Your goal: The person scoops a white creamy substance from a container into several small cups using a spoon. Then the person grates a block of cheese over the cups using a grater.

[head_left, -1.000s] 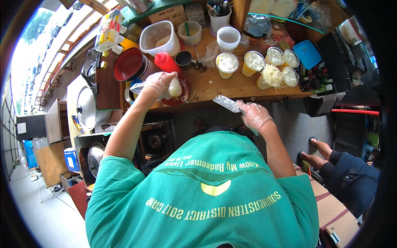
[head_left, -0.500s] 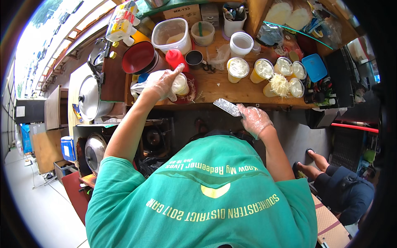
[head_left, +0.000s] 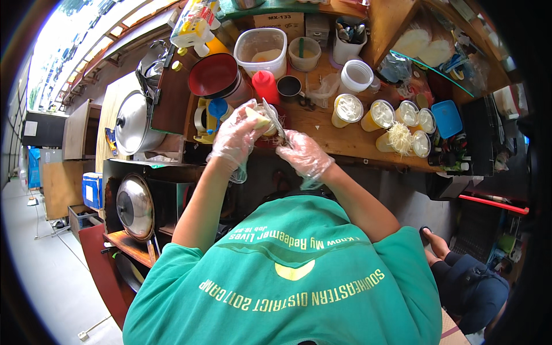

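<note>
Thin clear plastic gloves cover both hands, held close together at the table's front edge. My left hand (head_left: 234, 135) is closed around a pale greenish-white chunk (head_left: 260, 120), perhaps fruit or vegetable. Gripped in my right hand (head_left: 303, 152) is a flat metal grater (head_left: 272, 117), tilted upright with its face beside the chunk. Just behind them a cup is partly hidden by the hands. Off to the right stand several clear cups with yellow contents and white tops, among them a cup (head_left: 347, 109). Pale shreds (head_left: 399, 137) are heaped over one front cup.
Behind the hands are a red squeeze bottle (head_left: 265, 86), a dark mug (head_left: 289, 87), a red bowl (head_left: 213, 77) and a white tub (head_left: 261, 53). A blue lid (head_left: 447, 118) lies at the right. Another person's leg (head_left: 477, 287) shows at lower right.
My left hand has come back from beside the red bottle and now shows the pale chunk in its grasp. My right hand has brought the grater leftward, up to it. The view has shifted.
</note>
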The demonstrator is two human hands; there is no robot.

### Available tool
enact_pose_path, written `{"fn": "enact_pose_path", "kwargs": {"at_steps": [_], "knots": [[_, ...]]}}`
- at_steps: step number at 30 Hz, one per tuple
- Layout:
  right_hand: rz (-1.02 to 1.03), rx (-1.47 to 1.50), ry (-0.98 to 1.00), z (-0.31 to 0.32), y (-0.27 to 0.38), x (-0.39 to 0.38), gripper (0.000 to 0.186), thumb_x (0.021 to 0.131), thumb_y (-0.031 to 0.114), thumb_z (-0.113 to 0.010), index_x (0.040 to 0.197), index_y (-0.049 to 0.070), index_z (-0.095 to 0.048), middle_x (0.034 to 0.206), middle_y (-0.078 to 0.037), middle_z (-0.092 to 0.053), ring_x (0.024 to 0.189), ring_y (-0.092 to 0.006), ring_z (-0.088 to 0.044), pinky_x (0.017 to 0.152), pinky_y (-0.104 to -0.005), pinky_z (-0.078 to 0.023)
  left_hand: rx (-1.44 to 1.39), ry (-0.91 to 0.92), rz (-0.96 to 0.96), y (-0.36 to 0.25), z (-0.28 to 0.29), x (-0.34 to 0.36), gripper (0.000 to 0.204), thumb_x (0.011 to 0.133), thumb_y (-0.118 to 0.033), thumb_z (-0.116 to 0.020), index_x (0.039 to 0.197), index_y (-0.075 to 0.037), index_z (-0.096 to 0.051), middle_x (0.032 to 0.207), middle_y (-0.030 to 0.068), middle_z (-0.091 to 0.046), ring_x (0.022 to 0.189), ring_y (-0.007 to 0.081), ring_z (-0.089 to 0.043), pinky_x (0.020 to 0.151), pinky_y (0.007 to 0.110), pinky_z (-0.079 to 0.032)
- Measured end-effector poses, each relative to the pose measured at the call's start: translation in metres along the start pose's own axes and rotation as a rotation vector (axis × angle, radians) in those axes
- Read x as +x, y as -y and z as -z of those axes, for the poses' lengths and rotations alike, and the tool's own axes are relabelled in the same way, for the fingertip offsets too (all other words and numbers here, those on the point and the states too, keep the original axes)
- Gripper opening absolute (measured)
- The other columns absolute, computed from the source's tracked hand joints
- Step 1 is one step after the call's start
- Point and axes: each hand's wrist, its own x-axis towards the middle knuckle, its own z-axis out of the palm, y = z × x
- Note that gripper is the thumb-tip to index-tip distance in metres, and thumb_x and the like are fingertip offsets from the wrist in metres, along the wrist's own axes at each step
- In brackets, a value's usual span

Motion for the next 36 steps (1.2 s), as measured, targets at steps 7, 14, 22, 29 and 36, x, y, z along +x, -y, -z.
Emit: {"fn": "enact_pose_path", "kwargs": {"at_steps": [7, 14, 22, 29, 36], "knots": [[-0.342, 0.650, 0.163, -0.012, 0.017, 0.027, 0.020, 0.098, 0.023, -0.071, 0.105, 0.009, -0.059, 0.066, 0.003, -0.050, 0.048, -0.0062, -0.044, 0.041, -0.0254, -0.037, 1.149, -0.141, -0.534, 0.003, -0.011, -0.017, 0.047, 0.091, -0.012, -0.082, 0.133, 0.000, -0.063, 0.106, 0.0191, -0.076, 0.096, 0.0260, -0.077, 0.088, 0.037, -0.059], [-0.293, 0.360, 0.171, -0.011, 0.026, 0.036, 0.017, 0.091, 0.019, -0.066, 0.095, 0.002, -0.061, 0.067, -0.002, -0.056, 0.048, -0.0125, -0.053, 0.043, -0.0308, -0.044, 1.217, 0.048, -0.658, 0.001, 0.002, -0.005, 0.041, 0.091, -0.022, -0.081, 0.126, -0.002, -0.070, 0.108, 0.0241, -0.075, 0.098, 0.0406, -0.074, 0.086, 0.042, -0.059], [-0.246, 0.234, 0.169, -0.020, 0.033, 0.044, 0.018, 0.089, 0.015, -0.061, 0.099, 0.000, -0.060, 0.069, -0.004, -0.056, 0.052, -0.0140, -0.054, 0.044, -0.0343, -0.044, 1.244, -0.087, -0.690, 0.019, 0.013, 0.001, 0.030, 0.095, -0.016, -0.074, 0.120, -0.001, -0.072, 0.107, 0.0226, -0.076, 0.096, 0.0395, -0.074, 0.086, 0.044, -0.058], [-0.276, 0.239, 0.166, -0.016, 0.030, 0.045, 0.017, 0.088, 0.014, -0.063, 0.097, 0.001, -0.055, 0.067, -0.003, -0.054, 0.052, -0.0132, -0.053, 0.043, -0.0330, -0.044, 1.160, -0.128, -0.781, 0.031, 0.021, 0.031, 0.020, 0.095, -0.009, -0.073, 0.113, 0.000, -0.072, 0.110, 0.0211, -0.075, 0.101, 0.0430, -0.072, 0.088, 0.045, -0.057], [-0.162, 0.196, 0.166, -0.026, 0.019, 0.047, 0.012, 0.091, 0.010, -0.062, 0.093, 0.006, -0.052, 0.066, 0.001, -0.049, 0.050, -0.0111, -0.050, 0.042, -0.0314, -0.042, 1.156, -0.117, -0.670, 0.028, 0.024, 0.043, 0.014, 0.097, -0.006, -0.068, 0.109, -0.002, -0.074, 0.115, 0.0193, -0.075, 0.105, 0.0405, -0.071, 0.093, 0.044, -0.055]]}}
